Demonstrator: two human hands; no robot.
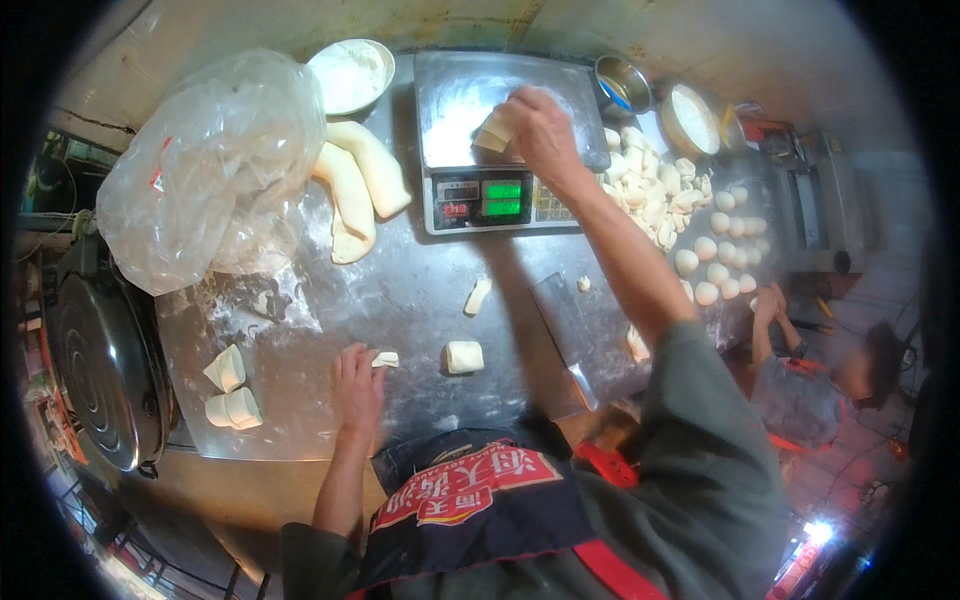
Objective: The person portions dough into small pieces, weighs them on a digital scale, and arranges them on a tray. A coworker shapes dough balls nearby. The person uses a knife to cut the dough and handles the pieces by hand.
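My right hand [538,127] reaches over the digital scale [517,71] and grips a block of dough [493,135] at its metal pan. On the steel table, my left hand [358,384] pinches a small dough strip [386,360] between thumb and fingers. To the right of that hand sits a squarish dough piece [464,357], and a second narrow strip [478,295] lies farther back. A cleaver [562,330] rests flat, its handle towards me. Several cut dough pieces [234,407] are at the left, and two thick dough rolls [349,202] lie left of the scale.
A large plastic bag [214,165] and a bowl of flour [351,75] stand back left. Heaped dough pieces [656,187] and rounded balls [720,274] fill the right side. A co-worker [802,397] has hands at the right edge. A black round pan [101,367] stands left.
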